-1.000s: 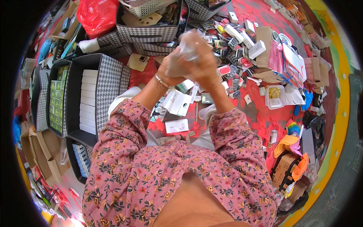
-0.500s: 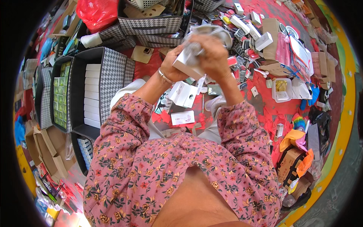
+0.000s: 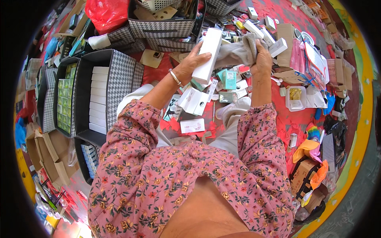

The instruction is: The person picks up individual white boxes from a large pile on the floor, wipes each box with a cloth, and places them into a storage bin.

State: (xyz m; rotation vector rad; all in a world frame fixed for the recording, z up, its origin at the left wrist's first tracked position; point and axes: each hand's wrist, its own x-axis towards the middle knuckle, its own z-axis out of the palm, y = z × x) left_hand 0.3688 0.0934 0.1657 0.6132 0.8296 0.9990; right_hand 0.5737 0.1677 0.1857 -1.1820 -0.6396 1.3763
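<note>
1. Pinching a long white box [image 3: 207, 55] by its left side with the left grip [image 3: 191, 67], above the far middle of the cluttered floor [image 3: 283, 111].
2. Probably light, stiff and slightly slick (dentable too, if cardboard); best held by opposite long sides, near mid-length.
3. Clutching a grey cloth [image 3: 238, 51] with the right grip [image 3: 262, 59], just right of the box; likely soft, limp, easily bunched.

A white box [image 3: 207, 55] and grey cloth [image 3: 234, 53] are filling the gap between the left hand [image 3: 193, 63] and right hand [image 3: 262, 59]; nearer, room is lying between the forearms [image 3: 261, 89]. A houndstooth bin [image 3: 121, 75] is blocking the left; on the right, red floor [image 3: 282, 121] is leaving passage nearer than a plastic tub [image 3: 293, 107].
</note>
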